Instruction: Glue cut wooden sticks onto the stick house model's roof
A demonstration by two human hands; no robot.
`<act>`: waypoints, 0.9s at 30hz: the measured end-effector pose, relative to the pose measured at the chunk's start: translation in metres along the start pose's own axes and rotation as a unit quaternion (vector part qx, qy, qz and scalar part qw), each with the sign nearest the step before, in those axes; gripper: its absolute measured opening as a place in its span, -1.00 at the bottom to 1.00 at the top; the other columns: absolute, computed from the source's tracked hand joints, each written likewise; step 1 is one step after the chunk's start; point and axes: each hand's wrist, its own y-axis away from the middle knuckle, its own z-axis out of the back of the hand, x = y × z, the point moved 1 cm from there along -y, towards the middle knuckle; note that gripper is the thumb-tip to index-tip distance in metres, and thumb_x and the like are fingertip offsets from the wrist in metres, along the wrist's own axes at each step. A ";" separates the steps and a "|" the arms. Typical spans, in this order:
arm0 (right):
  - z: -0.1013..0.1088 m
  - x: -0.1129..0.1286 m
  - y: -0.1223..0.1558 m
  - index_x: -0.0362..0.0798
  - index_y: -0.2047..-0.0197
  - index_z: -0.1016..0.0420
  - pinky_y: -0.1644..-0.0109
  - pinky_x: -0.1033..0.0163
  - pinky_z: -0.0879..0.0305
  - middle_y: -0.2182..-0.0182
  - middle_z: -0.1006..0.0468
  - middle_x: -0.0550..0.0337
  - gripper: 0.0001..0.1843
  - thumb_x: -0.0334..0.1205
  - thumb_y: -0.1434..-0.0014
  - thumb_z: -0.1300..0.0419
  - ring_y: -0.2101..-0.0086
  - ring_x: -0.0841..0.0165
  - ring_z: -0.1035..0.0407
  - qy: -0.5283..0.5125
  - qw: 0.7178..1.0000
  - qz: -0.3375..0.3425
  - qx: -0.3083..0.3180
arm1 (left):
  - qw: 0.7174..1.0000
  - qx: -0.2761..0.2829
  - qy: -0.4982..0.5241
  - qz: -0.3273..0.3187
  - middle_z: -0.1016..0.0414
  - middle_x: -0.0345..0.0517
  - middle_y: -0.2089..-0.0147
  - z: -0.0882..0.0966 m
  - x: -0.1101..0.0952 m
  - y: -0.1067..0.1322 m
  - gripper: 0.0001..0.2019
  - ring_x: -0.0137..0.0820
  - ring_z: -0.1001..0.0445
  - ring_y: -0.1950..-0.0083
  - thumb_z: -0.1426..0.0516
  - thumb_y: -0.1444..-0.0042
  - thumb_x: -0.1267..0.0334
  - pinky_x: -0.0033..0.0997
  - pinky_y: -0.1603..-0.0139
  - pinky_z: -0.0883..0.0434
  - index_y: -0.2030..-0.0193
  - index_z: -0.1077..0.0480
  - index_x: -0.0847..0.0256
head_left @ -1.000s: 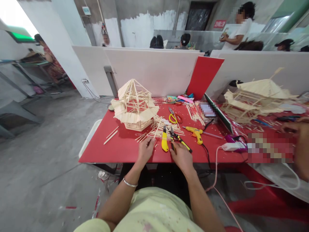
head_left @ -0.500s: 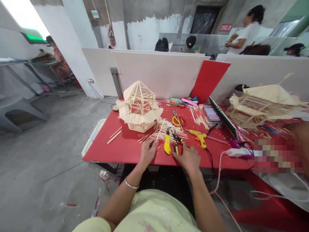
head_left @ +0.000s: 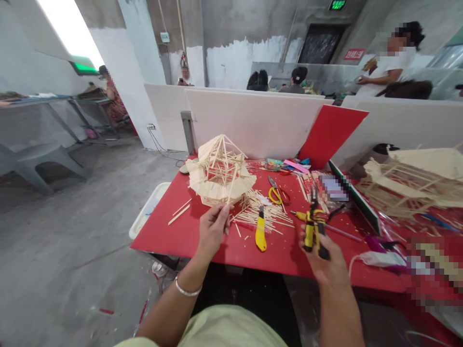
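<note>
Stick (head_left: 229,193), head view: pinched between thumb and fingers of my left hand (head_left: 212,229), in front of the wooden model (head_left: 210,185). Pliers (head_left: 309,230): clasped by my right hand's (head_left: 328,258) fingers, right of the model. Step, I judge: readying tool and stick. Next move calls for steady alignment.

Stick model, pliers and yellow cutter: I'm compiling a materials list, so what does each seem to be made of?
Stick model: probably wood or bamboo, matte and unpainted, judging by its pale, straight sticks.
Pliers: likely metal at the dark jaws; grips plastic or rubber, judging by their yellow-and-black colouring.
Yellow cutter: smooth, evenly coloured body, apparently plastic; dark blade, probably metal.
</note>
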 end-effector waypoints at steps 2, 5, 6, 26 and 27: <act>-0.016 0.014 0.004 0.08 -0.04 -0.47 -0.08 -0.18 -0.34 -0.04 -0.50 -0.01 -0.30 0.36 0.00 -0.03 0.02 0.06 -0.42 -0.132 0.988 -0.015 0.074 | 0.999 0.002 0.048 0.014 -0.28 -0.31 0.61 0.001 -0.012 -0.013 -0.67 -0.60 -0.21 0.68 -0.21 -0.15 0.00 -0.59 0.68 -0.12 0.18 -0.52 0.27; -0.050 0.025 0.011 0.06 -0.03 -0.49 -0.16 -0.24 -0.28 -0.02 -0.52 -0.04 -0.40 0.14 0.06 -0.15 -0.01 0.02 -0.42 -0.282 0.937 -0.085 0.189 | 0.997 0.008 0.074 0.010 -0.30 -0.30 0.58 0.006 -0.024 -0.032 -0.69 -0.63 -0.19 0.68 -0.22 -0.15 0.02 -0.60 0.69 -0.08 0.17 -0.53 0.26; -0.061 0.026 0.012 0.06 -0.03 -0.49 -0.16 -0.24 -0.28 0.00 -0.54 -0.03 -0.42 0.03 0.08 -0.18 -0.01 0.02 -0.42 -0.286 0.929 -0.108 0.210 | 0.998 0.005 0.067 0.000 -0.31 -0.29 0.56 0.009 -0.027 -0.038 -0.69 -0.64 -0.18 0.67 -0.22 -0.15 0.03 -0.61 0.68 -0.07 0.17 -0.54 0.26; -0.167 0.041 -0.028 0.04 0.01 -0.55 -0.28 -0.10 -0.17 0.16 -0.63 0.06 -0.60 -0.20 -0.03 -0.28 -0.05 0.10 -0.42 -0.069 0.952 -0.087 0.286 | 0.971 -0.070 -0.201 -0.108 -0.43 -0.21 0.53 0.064 -0.040 -0.124 -0.72 -0.55 -0.25 0.61 -0.15 -0.19 0.06 -0.57 0.58 -0.22 0.28 -0.52 0.25; -0.167 0.041 -0.028 0.05 0.02 -0.55 -0.29 -0.10 -0.15 0.16 -0.63 0.06 -0.61 -0.20 -0.03 -0.29 -0.06 0.10 -0.41 -0.062 0.953 -0.087 0.285 | 0.968 -0.071 -0.212 -0.111 -0.43 -0.21 0.52 0.063 -0.041 -0.123 -0.73 -0.55 -0.26 0.60 -0.15 -0.20 0.07 -0.57 0.58 -0.23 0.27 -0.53 0.25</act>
